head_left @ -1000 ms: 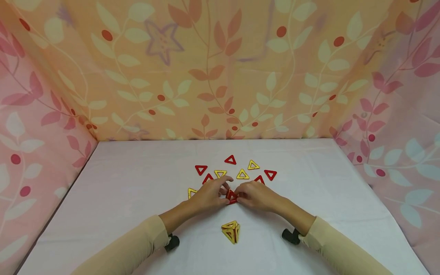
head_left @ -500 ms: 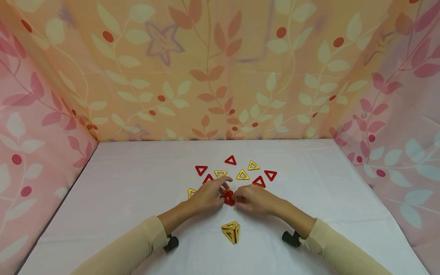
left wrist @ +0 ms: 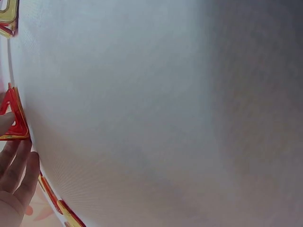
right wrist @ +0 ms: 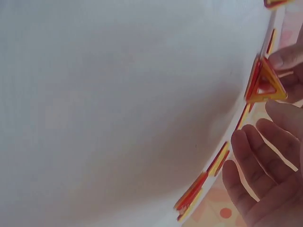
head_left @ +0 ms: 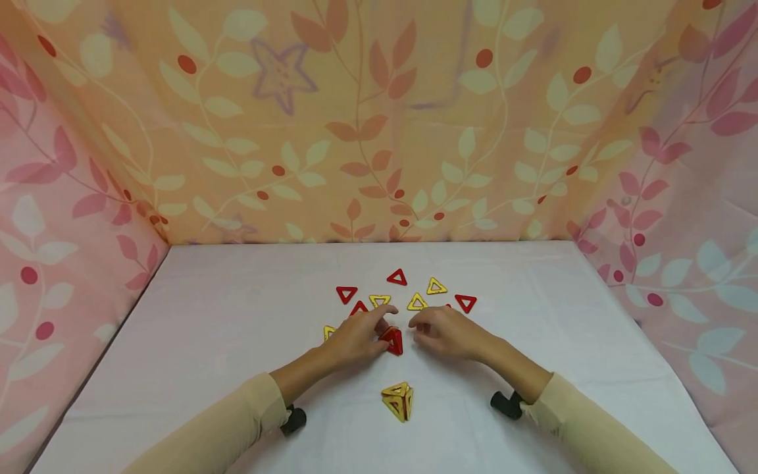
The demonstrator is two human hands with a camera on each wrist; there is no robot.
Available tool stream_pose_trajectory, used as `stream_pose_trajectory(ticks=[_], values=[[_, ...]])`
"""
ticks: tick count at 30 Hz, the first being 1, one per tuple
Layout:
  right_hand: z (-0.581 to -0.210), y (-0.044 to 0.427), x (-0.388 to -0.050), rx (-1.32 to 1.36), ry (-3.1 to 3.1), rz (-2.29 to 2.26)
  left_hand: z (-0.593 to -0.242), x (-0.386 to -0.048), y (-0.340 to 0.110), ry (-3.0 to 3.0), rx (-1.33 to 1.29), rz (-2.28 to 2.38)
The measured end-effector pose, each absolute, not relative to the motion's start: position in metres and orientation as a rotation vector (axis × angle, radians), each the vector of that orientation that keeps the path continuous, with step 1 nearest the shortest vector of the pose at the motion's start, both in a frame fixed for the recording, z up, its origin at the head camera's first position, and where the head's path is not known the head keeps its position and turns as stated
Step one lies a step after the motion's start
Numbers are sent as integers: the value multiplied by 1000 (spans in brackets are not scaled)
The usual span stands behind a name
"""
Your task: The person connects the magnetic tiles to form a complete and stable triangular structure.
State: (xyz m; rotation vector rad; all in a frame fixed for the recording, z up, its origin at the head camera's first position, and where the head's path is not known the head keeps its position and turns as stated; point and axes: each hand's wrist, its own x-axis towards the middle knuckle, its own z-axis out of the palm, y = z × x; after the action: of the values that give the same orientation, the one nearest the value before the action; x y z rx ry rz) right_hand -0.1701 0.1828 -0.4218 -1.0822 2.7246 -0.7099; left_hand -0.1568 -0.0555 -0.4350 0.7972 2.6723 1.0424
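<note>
In the head view a small pyramid of red triangular magnetic tiles (head_left: 393,340) stands on the cloth. My left hand (head_left: 359,339) holds it from the left, thumb at the near side and fingers behind. The left wrist view has the same pyramid (left wrist: 19,124) with the thumb across its face. A yellowish face of it shows in the right wrist view. Just to the right, my right hand (head_left: 447,332) is apart from the pyramid, fingers loosely bent and holding nothing. Nearer the body stands a second pyramid, of yellow tiles (head_left: 398,401).
Loose flat triangle tiles lie beyond the hands: red ones (head_left: 397,277) and yellow ones (head_left: 436,286), several in all. One yellow tile (head_left: 329,333) is partly behind the left hand. White cloth (head_left: 237,296) covers the table, with patterned curtains (head_left: 379,131) around it.
My right hand has let go of the red pyramid and drawn away to the right, now covering most of a red tile. The pyramid has turned and shifted slightly left in my left hand.
</note>
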Motion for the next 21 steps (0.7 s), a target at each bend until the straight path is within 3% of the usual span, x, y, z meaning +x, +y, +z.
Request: stream_pose_trajectory(ticks=[21], values=[[-424, 187, -206, -856, 2808, -826, -437, -161, -58, 2745, 782, 1020]])
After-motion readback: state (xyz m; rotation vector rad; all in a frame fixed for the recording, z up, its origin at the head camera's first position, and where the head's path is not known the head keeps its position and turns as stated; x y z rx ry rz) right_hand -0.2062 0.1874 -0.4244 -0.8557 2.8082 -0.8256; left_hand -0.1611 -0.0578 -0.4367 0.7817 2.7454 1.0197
